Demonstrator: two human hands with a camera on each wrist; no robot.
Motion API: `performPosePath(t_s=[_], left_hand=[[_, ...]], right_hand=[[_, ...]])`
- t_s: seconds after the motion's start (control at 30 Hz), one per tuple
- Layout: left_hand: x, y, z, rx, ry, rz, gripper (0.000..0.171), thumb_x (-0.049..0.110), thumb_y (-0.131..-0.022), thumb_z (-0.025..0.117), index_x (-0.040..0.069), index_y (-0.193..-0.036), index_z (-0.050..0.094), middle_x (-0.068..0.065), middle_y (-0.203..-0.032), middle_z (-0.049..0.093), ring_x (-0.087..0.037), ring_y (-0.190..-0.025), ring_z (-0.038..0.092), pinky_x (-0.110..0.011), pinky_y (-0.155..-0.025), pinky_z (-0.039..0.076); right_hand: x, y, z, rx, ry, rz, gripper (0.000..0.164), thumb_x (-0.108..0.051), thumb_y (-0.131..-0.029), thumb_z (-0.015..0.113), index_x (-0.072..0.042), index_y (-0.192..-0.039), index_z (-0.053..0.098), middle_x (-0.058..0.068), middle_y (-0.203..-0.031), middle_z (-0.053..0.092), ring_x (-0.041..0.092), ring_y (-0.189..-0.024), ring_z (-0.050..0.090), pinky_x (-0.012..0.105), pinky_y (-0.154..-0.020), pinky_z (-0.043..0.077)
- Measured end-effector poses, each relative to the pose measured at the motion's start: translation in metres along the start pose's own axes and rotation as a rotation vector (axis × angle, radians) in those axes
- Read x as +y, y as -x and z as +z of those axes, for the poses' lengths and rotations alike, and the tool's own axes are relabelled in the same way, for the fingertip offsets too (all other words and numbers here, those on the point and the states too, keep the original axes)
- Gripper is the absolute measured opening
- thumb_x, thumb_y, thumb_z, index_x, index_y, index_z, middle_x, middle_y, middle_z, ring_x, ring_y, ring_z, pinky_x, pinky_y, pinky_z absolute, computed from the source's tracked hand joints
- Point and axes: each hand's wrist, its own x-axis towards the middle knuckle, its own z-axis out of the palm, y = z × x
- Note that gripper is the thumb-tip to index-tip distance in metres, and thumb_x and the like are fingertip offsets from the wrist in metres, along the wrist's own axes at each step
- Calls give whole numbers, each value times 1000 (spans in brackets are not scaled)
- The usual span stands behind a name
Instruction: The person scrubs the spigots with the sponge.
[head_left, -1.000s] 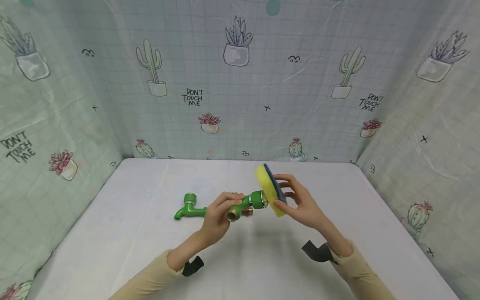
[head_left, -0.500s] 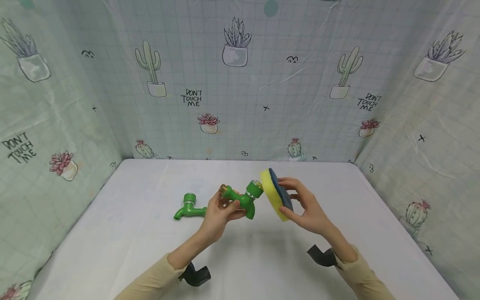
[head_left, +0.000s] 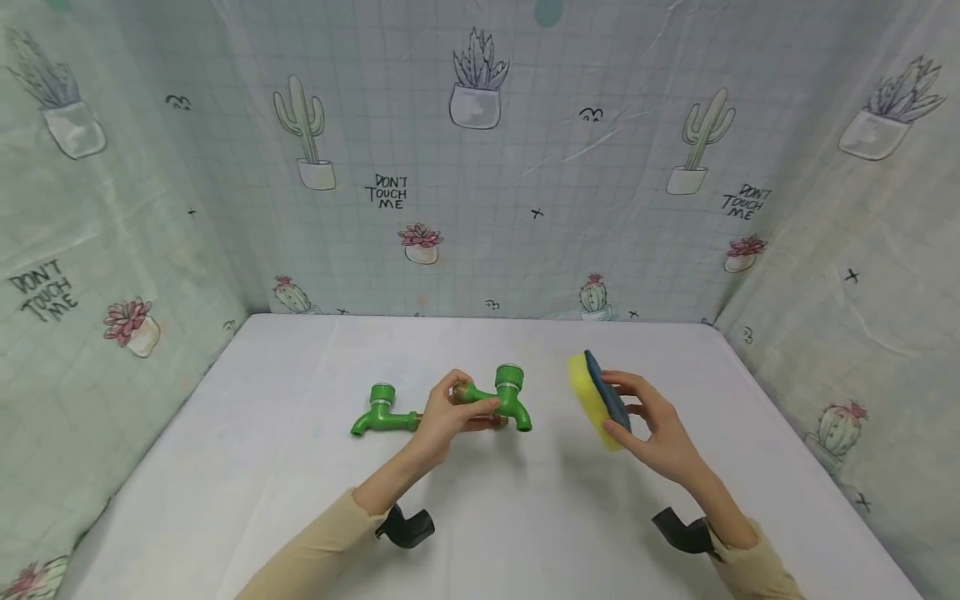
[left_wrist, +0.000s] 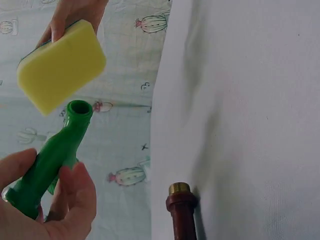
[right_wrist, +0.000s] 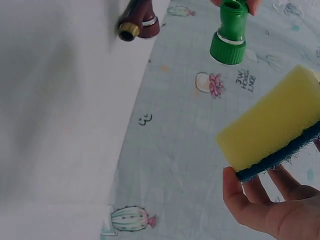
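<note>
My left hand (head_left: 441,427) grips a green plastic tap (head_left: 509,398) by its inlet pipe, above the table. The knob points up and the spout bends down to the right. In the left wrist view, the spout's mouth (left_wrist: 80,108) faces the camera. My right hand (head_left: 663,437) pinches a yellow sponge (head_left: 587,390) with a dark blue scouring side, thumb on one face and fingers on the other. Sponge and tap are apart. A second green tap (head_left: 384,420) lies on the table left of my left hand, its pipe end hidden behind that hand.
A dark red tap (right_wrist: 138,19) with a brass threaded end lies on the table, mostly hidden behind my left hand in the head view. The white table (head_left: 300,500) meets cactus-printed cloth (head_left: 517,250) at its back and sides.
My right hand has drawn the sponge away to the right, off the tap's knob. My left hand has turned the tap so its knob stands upright and its spout hangs down right.
</note>
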Motion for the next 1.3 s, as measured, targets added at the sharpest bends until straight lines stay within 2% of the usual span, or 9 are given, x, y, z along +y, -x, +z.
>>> performPosePath(t_s=[0.17,0.4,0.5,0.73,0.83,1.0,1.03,1.17,1.3], left_hand=[[-12,-16,9,-70,-82,-44,30,-2,-73,67,9,-79,40,-2,-72,62,-23,-69,68,-37,-69,54],[-28,-36,40,-152,-172,-58,30,-2,-72,69,5,-83,41,-6,-77,53,-26,-75,67,-42,-68,53],[-36,-44,55,-133,-210,-39,31,-1,-70,71,2,-84,43,-4,-77,50,-23,-72,65,-41,-65,54],[-55,-66,74,12,-269,-3,33,2,-66,75,1,-86,49,-5,-77,49,-16,-68,57,-37,-64,55],[-64,-72,77,57,-239,-16,34,2,-66,75,1,-87,49,-7,-81,51,-16,-68,58,-36,-64,55],[-71,-74,76,104,-85,-107,29,-2,-69,71,0,-87,48,-6,-80,50,-22,-72,64,-35,-71,54],[-71,-74,75,104,-84,-120,28,-2,-71,71,-1,-88,49,-6,-79,50,-23,-73,65,-35,-71,54],[-63,-69,68,61,-211,-196,23,9,-81,64,-5,-93,51,-9,-80,54,-20,-68,65,-31,-67,55],[-52,-67,60,-63,-283,-305,27,16,-88,53,-9,-99,52,-12,-81,57,-13,-55,60,-27,-61,55]], right_hand=[[6,9,-7,53,42,6,63,9,-67,69,-2,-125,45,-5,-121,48,-5,-102,46,13,-74,47],[-15,11,-12,113,51,60,55,14,-67,65,6,-118,48,-10,-115,51,-5,-97,47,10,-70,44],[-19,12,-13,121,77,72,54,14,-67,65,6,-117,48,-8,-114,51,-6,-96,47,10,-70,45],[-17,13,-15,134,106,99,53,13,-68,65,5,-118,49,-11,-114,49,-7,-97,46,11,-70,45],[-16,14,-16,133,113,107,53,12,-68,65,5,-118,49,-10,-114,50,-7,-97,46,12,-70,45],[-16,13,-14,124,113,118,53,12,-69,65,4,-119,49,-7,-114,51,-7,-96,46,14,-69,46],[-16,12,-13,121,113,121,53,11,-69,65,4,-119,49,-7,-114,51,-7,-96,46,15,-69,46],[-17,12,-12,113,115,133,52,11,-69,65,4,-119,49,-6,-114,51,-8,-96,45,17,-68,47],[-17,12,-12,114,123,149,52,11,-69,65,4,-118,49,-5,-113,51,-8,-96,45,18,-68,47]])
